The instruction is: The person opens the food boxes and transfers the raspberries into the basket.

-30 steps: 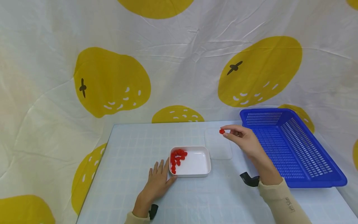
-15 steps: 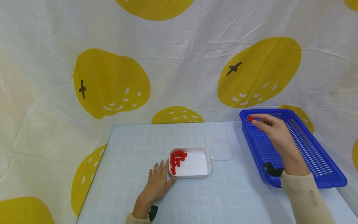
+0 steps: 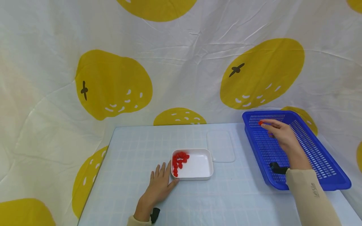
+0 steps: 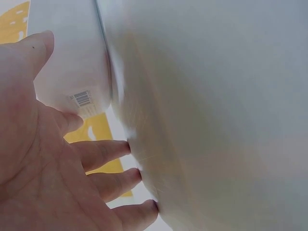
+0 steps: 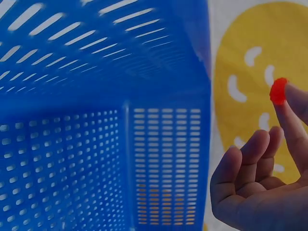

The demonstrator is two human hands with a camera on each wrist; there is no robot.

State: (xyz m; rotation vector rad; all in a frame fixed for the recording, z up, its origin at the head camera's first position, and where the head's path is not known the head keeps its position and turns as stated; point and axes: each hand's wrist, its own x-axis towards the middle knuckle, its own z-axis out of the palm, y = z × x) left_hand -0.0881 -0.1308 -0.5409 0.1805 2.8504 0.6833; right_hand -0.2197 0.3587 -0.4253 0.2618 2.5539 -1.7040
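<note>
My right hand (image 3: 282,135) is over the far end of the blue plastic basket (image 3: 267,168). Thumb and index finger pinch a small, bright red, rough-looking piece (image 5: 278,91); its exact kind is unclear. The other fingers of that hand (image 5: 269,187) are partly curled in the right wrist view. My left hand (image 3: 158,185) lies with spread fingers at the left end of a white rectangular dish (image 3: 198,168), index finger and thumb touching it. Several similar red pieces (image 3: 180,161) gather in the dish's left part. In the left wrist view, a barcode label (image 4: 83,98) shows on the dish.
A clear flat lid (image 3: 222,147) lies behind and to the right of the dish. The table (image 3: 135,147) wears a pale checked cover. Behind it hangs a white curtain (image 3: 181,72) with yellow fruit prints, close to the basket's far side.
My right hand has carried the pinched red piece rightward from above the clear lid to over the basket, then slightly farther right and lower. The left hand and dish stay put.
</note>
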